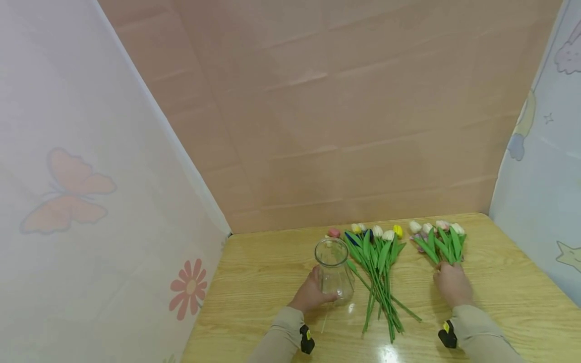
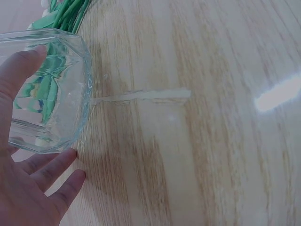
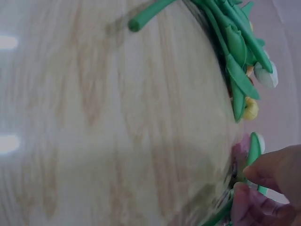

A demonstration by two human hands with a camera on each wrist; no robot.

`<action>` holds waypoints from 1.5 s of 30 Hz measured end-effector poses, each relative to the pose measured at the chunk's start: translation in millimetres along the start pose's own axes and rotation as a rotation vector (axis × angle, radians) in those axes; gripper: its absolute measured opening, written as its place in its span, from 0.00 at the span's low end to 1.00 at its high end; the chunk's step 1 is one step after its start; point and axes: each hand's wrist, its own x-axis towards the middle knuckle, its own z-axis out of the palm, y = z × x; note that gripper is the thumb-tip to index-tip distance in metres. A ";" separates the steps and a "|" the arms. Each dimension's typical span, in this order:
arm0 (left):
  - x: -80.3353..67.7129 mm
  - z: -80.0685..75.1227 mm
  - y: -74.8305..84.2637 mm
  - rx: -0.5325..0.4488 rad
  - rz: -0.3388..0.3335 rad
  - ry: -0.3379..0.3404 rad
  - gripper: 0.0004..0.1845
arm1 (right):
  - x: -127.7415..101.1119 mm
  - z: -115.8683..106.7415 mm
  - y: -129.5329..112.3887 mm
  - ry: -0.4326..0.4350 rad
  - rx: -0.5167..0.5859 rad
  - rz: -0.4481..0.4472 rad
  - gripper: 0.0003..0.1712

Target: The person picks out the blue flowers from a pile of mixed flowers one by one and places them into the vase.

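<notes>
1. Your left grip [image 1: 312, 295] is curling round the clear glass vase [image 1: 336, 276], thumb lying across the near side.
2. Your right grip [image 1: 454, 285] is pinching the small tulip bunch [image 1: 444, 243] low down, its leaves and its white, pink and purple blooms pointing away from you.
3. The glass vase is sitting just right of your left grip, its round mouth facing up.
4. Between your two grips, the large tulip bunch [image 1: 381, 254] is lying on the worktop [image 1: 254, 282], its white, yellow and dark blue blooms facing away and its stems crossing toward you.
5. Behind each grip, a beige sleeve [image 1: 282, 322] is covering your arm.
6. Beyond both grips, a brown backdrop [image 1: 327, 126] is rising behind the worktop.
</notes>
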 end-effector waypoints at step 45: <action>-2.1 -0.9 6.4 0.023 -0.023 -0.015 0.56 | 6.6 80.9 -122.3 -0.113 -0.022 -0.260 0.12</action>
